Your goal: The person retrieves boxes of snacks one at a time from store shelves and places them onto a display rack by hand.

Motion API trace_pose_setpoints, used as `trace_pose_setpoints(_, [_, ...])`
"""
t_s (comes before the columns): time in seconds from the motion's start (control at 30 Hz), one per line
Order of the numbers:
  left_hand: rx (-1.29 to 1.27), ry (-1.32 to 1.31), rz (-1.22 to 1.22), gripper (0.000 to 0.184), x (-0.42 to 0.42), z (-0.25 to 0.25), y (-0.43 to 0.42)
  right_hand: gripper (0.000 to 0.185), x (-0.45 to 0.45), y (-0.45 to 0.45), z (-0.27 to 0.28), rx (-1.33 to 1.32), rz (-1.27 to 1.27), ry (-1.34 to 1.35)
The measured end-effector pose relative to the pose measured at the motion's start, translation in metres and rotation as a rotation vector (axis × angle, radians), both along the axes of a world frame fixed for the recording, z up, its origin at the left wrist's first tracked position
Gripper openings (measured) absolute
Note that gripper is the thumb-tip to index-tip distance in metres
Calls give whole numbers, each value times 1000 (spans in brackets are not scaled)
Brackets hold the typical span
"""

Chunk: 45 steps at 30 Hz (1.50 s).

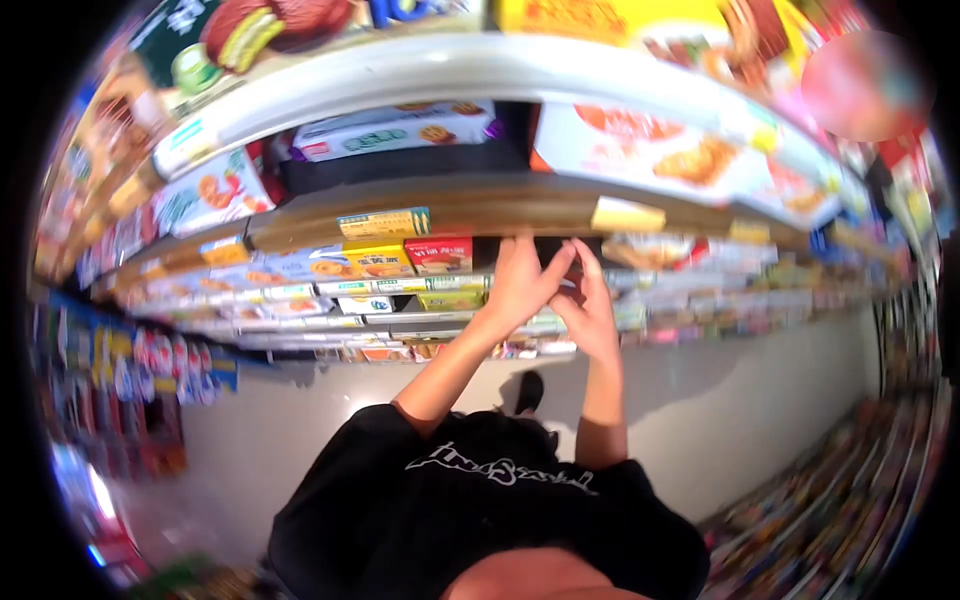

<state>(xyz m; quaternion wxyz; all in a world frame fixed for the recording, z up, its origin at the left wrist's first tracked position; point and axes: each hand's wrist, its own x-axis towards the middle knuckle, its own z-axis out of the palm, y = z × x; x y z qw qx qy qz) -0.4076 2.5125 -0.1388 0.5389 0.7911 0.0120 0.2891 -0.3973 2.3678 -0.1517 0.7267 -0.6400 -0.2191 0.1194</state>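
Both hands reach into a dark gap on a middle shelf. My left hand (520, 277) stretches its fingers forward under the shelf edge above, with the thumb out to the right; its fingertips are partly hidden. Close beside it, my right hand (588, 303) has its fingers apart and bent, the fingertips near my left thumb. No item shows in either hand. Left of my left hand stand a red box (440, 256) and a yellow box (379, 260). Right of my right hand is a white-and-red box (655, 250) with a food picture.
Above the hands runs a brown shelf edge (510, 205) with price tags. A large white box (635, 150) and a purple-ended biscuit pack (395, 132) lie on that shelf. Lower shelves hold more packs, partly blurred. Pale floor (300, 430) lies below; racks stand at both sides.
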Motion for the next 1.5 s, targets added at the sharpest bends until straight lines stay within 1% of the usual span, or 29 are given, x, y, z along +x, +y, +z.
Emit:
trace_pose_setpoints(0.07, [55, -73, 90, 30, 27, 0, -5, 77, 43, 0, -3, 88, 110, 8])
trace_pose_setpoints(0.1, [110, -30, 116, 26, 39, 3, -6, 64, 61, 1, -5, 87, 114, 4])
trace_pose_setpoints(0.13, [161, 23, 140, 23, 49, 3, -6, 47, 92, -3, -19, -102, 103, -40])
trace_pose_setpoints(0.17, [144, 16, 182, 21, 62, -7, -6, 34, 96, 1, -11, -120, -54, -109])
trace_pose_setpoints(0.2, [127, 11, 217, 20, 71, -16, -4, 38, 116, 2, -28, -204, -114, -156])
trace_pose_setpoints(0.23, [5, 82, 186, 21, 73, -10, -5, 42, 142, -1, -57, -286, -160, -209])
trace_pose_setpoints(0.3, [-1, -34, 183, 21, 87, -29, -4, 52, 174, 0, -99, -326, -161, -271])
trace_pose_setpoints(0.33, [13, -92, 169, 21, 90, -36, -1, 54, 176, 6, -101, -288, -128, -291])
trace_pose_setpoints(0.37, [84, -46, 226, 20, 87, -34, -2, 57, 178, 12, -103, -251, -94, -310])
trace_pose_setpoints(0.43, [153, 63, 279, 21, 75, -16, -10, 57, 168, 14, -87, -367, -79, -383])
trace_pose_setpoints(0.47, [173, 45, 331, 24, 68, -9, -16, 57, 160, 16, -75, -446, -88, -400])
trace_pose_setpoints(0.5, [251, 25, 357, 25, 68, -16, -20, 55, 143, 17, -42, -489, -93, -305])
trace_pose_setpoints(0.57, [335, -25, 401, 32, 56, -21, -33, 52, 108, 24, -19, -259, -165, -199])
trace_pose_setpoints(0.6, [340, -56, 421, 37, 46, -14, -40, 50, 90, 24, -19, 15, -228, -181])
trace_pose_setpoints(0.63, [341, -88, 387, 46, 33, -8, -43, 51, 75, 21, -22, 63, -262, -199])
trace_pose_setpoints(0.67, [299, 55, 358, 48, 14, 1, -47, 52, 59, 16, -26, 110, -298, -215])
trace_pose_setpoints(0.73, [459, 35, 309, 67, -8, -20, -46, 53, 22, 9, -19, 66, -344, -329])
trace_pose_setpoints(0.77, [422, -29, 328, 68, -26, -14, -48, 52, 10, 8, -20, 82, -341, -526])
trace_pose_setpoints(0.8, [387, -94, 347, 69, -47, -6, -50, 47, -10, 11, -9, 115, -321, -601])
trace_pose_setpoints(0.87, [315, -78, 244, 62, -90, 0, -42, 42, -54, 25, -3, 219, -313, -572])
trace_pose_setpoints(0.93, [388, -123, 330, 62, -131, -9, -30, 38, -97, 40, 0, 178, -327, -647])
trace_pose_setpoints(1.07, [538, -1, 455, 67, -242, 10, 20, 41, -190, 96, -3, 229, -280, -481])
trace_pose_setpoints(1.1, [620, -21, 554, 67, -266, 6, 35, 41, -214, 112, -4, 249, -221, -446])
trace_pose_setpoints(1.17, [615, 52, 681, 63, -321, 4, 59, 40, -259, 148, -9, 359, -20, -310])
trace_pose_setpoints(1.23, [579, 99, 807, 60, -375, 1, 82, 42, -296, 176, -8, 294, 200, -317])
trace_pose_setpoints(1.33, [425, 186, 965, 77, -457, 6, 113, 45, -330, 225, -7, 288, 645, -443])
trace_pose_setpoints(1.4, [338, 141, 1220, 80, -507, 14, 126, 48, -367, 256, 4, 326, 752, -501])
trace_pose_setpoints(1.43, [205, 146, 1285, 80, -531, 7, 136, 50, -387, 271, 6, 317, 799, -446])
trace_pose_setpoints(1.5, [38, 52, 1405, 85, -571, -6, 148, 57, -420, 302, 4, 191, 846, -515])
